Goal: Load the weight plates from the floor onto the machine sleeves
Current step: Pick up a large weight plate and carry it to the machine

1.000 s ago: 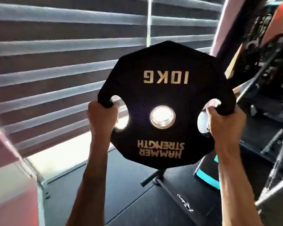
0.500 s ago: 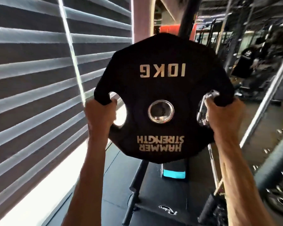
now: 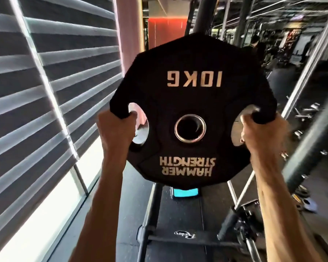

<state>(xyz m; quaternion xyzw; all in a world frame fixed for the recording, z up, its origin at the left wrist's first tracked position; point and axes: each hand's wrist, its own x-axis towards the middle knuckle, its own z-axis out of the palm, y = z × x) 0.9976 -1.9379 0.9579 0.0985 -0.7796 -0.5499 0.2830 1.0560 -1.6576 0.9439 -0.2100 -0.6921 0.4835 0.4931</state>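
Striped blinds (image 3: 45, 95) run down the left side. Left hand (image 3: 116, 131) is curled through the plate's left cutout, grasping the rim. The black weight plate (image 3: 192, 110) is held up in the air in front of the camera, face on, with its "10KG" and "HAMMER STRENGTH" print upside down. Right hand (image 3: 261, 137) grips the right cutout the same way. Below sits a black machine frame (image 3: 178, 241); a slanted steel bar (image 3: 311, 59) is off right.

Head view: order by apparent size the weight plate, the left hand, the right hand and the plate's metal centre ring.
1. weight plate
2. left hand and right hand: they look alike, so unranked
3. metal centre ring
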